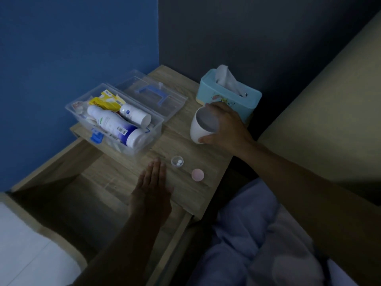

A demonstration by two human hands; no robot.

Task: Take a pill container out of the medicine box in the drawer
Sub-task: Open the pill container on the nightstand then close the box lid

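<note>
A clear plastic medicine box (156, 129) stands open on the wooden nightstand, holding white bottles and yellow packets, its lid (152, 93) with a blue handle folded back. A small clear pill container (177, 161) with two white pills sits open on the tabletop, its pink cap (197, 174) beside it. My left hand (151, 188) lies flat, fingers together, just left of the container, holding nothing. My right hand (223, 125) grips a white cup (201, 126) near the tissue box.
A teal tissue box (228, 93) stands at the back right of the nightstand (185, 141). The drawer (72, 195) below is pulled out toward me, dark inside. Light bedding (257, 234) lies at lower right, a blue wall on the left.
</note>
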